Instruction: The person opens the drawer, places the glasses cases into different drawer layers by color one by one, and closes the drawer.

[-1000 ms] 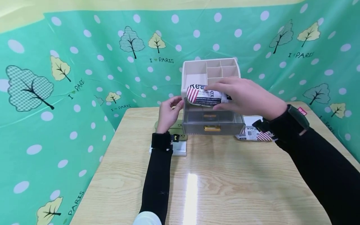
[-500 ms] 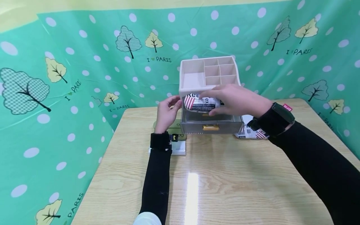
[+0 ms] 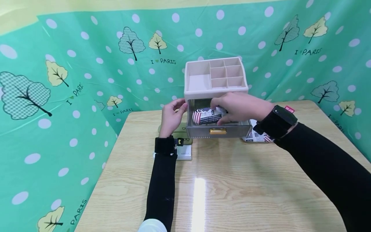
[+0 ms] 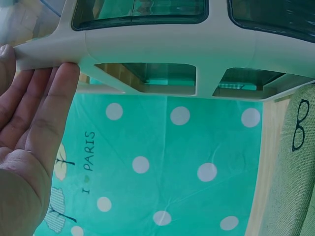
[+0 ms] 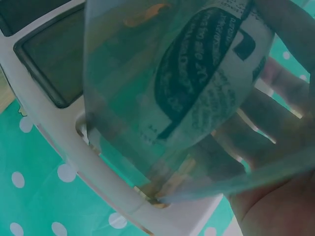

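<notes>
A white desktop organizer (image 3: 215, 94) with a divided top tray stands at the back of the table, its grey see-through drawer (image 3: 200, 132) pulled out. My left hand (image 3: 172, 117) holds the organizer's left side; in the left wrist view, the thumb and fingers of that hand (image 4: 34, 123) pinch its white frame (image 4: 147, 44). My right hand (image 3: 242, 106) reaches down into the drawer and grips a rounded newspaper-print case (image 3: 207, 116) with red stripes. Seen through the clear drawer wall in the right wrist view, the case (image 5: 206, 83) lies against the fingers.
Green glasses cases (image 3: 184, 140) and a flat white box (image 3: 185, 154) lie left of the drawer. Another newspaper-print case (image 3: 255, 137) is partly hidden under my right wrist. A polka-dot cloth (image 3: 162, 74) hangs behind the wooden table (image 3: 232, 187).
My right hand has lowered the newspaper-print case from in front of the top tray down into the drawer. My left hand has stayed at the organizer's left side.
</notes>
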